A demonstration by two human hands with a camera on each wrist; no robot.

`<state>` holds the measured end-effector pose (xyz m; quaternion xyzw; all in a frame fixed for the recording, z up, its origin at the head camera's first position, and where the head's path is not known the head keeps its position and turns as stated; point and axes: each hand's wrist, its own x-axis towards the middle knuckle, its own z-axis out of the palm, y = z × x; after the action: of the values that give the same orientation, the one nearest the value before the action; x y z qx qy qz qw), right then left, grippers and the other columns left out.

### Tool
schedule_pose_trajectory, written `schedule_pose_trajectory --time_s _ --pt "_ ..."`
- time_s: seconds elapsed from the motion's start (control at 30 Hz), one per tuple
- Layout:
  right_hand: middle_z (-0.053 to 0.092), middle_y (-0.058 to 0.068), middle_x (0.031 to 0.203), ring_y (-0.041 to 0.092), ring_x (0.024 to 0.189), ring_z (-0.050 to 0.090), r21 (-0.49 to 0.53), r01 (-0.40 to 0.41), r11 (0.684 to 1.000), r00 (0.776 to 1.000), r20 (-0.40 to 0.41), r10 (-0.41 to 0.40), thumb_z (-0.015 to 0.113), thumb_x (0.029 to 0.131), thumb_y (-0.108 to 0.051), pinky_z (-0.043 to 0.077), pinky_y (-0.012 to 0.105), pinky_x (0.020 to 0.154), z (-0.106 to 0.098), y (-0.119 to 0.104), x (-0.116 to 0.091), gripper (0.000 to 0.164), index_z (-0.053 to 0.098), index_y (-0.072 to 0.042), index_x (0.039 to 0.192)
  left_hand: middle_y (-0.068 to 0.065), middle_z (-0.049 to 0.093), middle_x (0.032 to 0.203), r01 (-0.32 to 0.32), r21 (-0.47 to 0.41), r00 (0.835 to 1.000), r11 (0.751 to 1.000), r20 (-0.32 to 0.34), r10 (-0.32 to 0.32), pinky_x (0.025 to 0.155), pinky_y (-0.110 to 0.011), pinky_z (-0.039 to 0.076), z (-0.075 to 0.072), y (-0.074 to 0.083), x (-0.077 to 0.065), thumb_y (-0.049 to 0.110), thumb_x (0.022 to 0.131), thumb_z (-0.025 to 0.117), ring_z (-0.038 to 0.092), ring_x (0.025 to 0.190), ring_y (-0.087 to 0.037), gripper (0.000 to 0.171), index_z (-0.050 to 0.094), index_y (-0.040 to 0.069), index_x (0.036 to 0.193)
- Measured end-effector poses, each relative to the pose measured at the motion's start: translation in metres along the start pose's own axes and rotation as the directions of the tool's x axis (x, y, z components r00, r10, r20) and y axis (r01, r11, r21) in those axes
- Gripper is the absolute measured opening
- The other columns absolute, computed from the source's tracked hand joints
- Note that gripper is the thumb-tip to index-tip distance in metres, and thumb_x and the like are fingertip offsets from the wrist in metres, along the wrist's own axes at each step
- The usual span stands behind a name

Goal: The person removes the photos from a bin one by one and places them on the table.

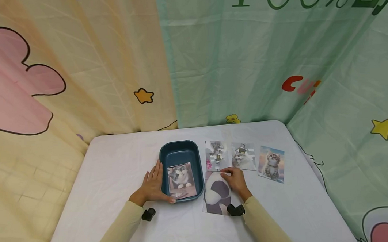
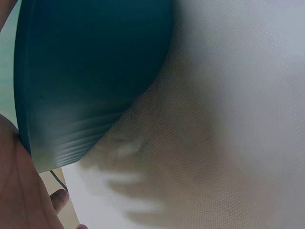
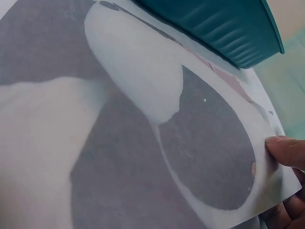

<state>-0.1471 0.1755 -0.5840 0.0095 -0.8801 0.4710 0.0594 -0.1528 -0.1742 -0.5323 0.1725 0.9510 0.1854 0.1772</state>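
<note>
My left hand (image 1: 152, 185) lies along the left side of a dark teal plastic tray (image 1: 179, 145), its fingers straight and the thumb at the near rim. Inside the tray is a picture card of a kitten (image 1: 182, 177). With thumb and fingers my right hand (image 1: 235, 181) pinches the far right corner of a grey-and-white picture card (image 1: 216, 198), just right of the tray. In the right wrist view the thumb is on top of that card (image 3: 128, 119), with fingers beneath its edge. The left wrist view shows the tray's outer wall (image 2: 95, 71) beside my palm.
Behind the right hand lie two pale picture cards, a left one (image 1: 216, 152) and a right one (image 1: 243, 156). Farther right is a kitten card (image 1: 271, 164) with a blue and pink background. A white cloth covers the table (image 1: 123, 154); printed curtains (image 1: 218, 79) hang behind it.
</note>
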Motion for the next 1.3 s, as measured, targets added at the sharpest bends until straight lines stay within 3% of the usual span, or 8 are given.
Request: schedule_pose_trajectory --time_s 0.13,0.3,0.47,0.7,0.87,1.0,1.17,1.3 --pt "0.073 0.014 0.089 0.015 0.071 0.057 -0.009 0.016 1.0 1.0 -0.005 -0.016 0.074 0.081 -0.002 0.043 0.026 0.061 -0.001 -0.001 0.0 0.01 0.076 -0.001 0.091 -0.02 -0.013 0.159 0.002 0.006 1.0 1.0 0.002 -0.002 0.113 -0.06 0.003 0.0 0.0 0.0 0.073 0.049 0.08 0.003 0.145 -0.041 0.154 -0.004 -0.004 0.152" --pt "0.073 0.011 0.087 0.021 0.074 0.063 -0.016 0.024 1.0 0.999 -0.036 -0.024 0.074 0.08 -0.001 0.048 0.029 0.066 -0.005 -0.005 -0.001 0.011 0.075 -0.001 0.091 -0.02 -0.014 0.159 0.008 -0.007 1.0 1.0 0.011 -0.008 0.113 -0.06 0.002 -0.001 0.001 0.0 0.073 0.048 0.081 0.002 0.145 -0.041 0.154 -0.005 -0.004 0.152" --pt "0.072 0.013 0.091 0.032 0.088 0.066 -0.014 0.111 0.994 0.991 -0.073 -0.112 0.072 0.082 0.001 0.052 0.044 0.08 -0.011 -0.017 0.002 0.011 0.074 0.001 0.092 -0.02 -0.014 0.159 0.003 -0.002 1.0 1.0 0.006 -0.003 0.113 -0.06 0.003 -0.001 0.0 -0.001 0.074 0.049 0.08 0.003 0.145 -0.042 0.154 -0.005 -0.004 0.151" --pt "0.071 0.013 0.097 0.032 0.091 0.066 0.085 0.144 0.986 0.987 0.056 -0.149 0.071 0.086 -0.005 0.051 0.05 0.084 -0.008 -0.063 0.025 0.013 0.073 -0.001 0.098 -0.019 -0.015 0.159 -0.004 -0.01 1.0 1.0 0.005 0.004 0.113 -0.06 0.002 -0.001 0.0 -0.001 0.073 0.049 0.08 0.003 0.145 -0.042 0.154 -0.005 -0.004 0.151" --pt "0.069 0.012 0.105 0.031 0.099 0.065 0.098 0.191 0.977 0.951 0.229 -0.209 0.069 0.089 -0.008 0.051 0.047 0.087 0.013 -0.098 0.043 0.02 0.07 0.0 0.107 -0.019 -0.015 0.159 -0.008 -0.015 1.0 1.0 0.006 0.008 0.113 -0.06 0.002 -0.001 0.001 0.0 0.075 0.048 0.079 0.002 0.145 -0.041 0.155 -0.004 -0.004 0.152" --pt "0.067 0.014 0.113 0.031 0.107 0.063 0.08 0.165 0.983 0.918 0.351 -0.183 0.066 0.091 -0.006 0.051 0.043 0.089 0.04 -0.113 0.049 0.027 0.065 0.002 0.117 -0.02 -0.013 0.159 -0.025 -0.028 1.0 0.999 0.0 0.025 0.113 -0.061 0.003 -0.001 0.001 0.001 0.077 0.048 0.078 0.002 0.145 -0.042 0.154 -0.003 -0.005 0.151" --pt "0.065 0.018 0.117 0.033 0.108 0.061 0.064 0.159 0.985 0.892 0.42 -0.171 0.066 0.09 -0.003 0.05 0.044 0.09 0.074 -0.118 0.05 0.031 0.063 0.004 0.12 -0.02 -0.012 0.159 -0.022 -0.008 1.0 1.0 0.01 0.023 0.113 -0.061 0.004 -0.002 0.001 -0.001 0.076 0.05 0.078 0.003 0.145 -0.042 0.153 -0.003 -0.006 0.151" --pt "0.064 0.016 0.118 0.031 0.111 0.06 -0.028 0.189 0.982 0.89 0.427 -0.159 0.071 0.085 -0.004 0.048 0.043 0.094 0.097 -0.118 0.051 0.034 0.065 0.002 0.118 -0.02 -0.012 0.159 -0.024 -0.007 1.0 1.0 0.009 0.024 0.113 -0.061 0.005 -0.002 0.002 -0.002 0.074 0.051 0.079 0.003 0.145 -0.041 0.152 -0.003 -0.006 0.151"
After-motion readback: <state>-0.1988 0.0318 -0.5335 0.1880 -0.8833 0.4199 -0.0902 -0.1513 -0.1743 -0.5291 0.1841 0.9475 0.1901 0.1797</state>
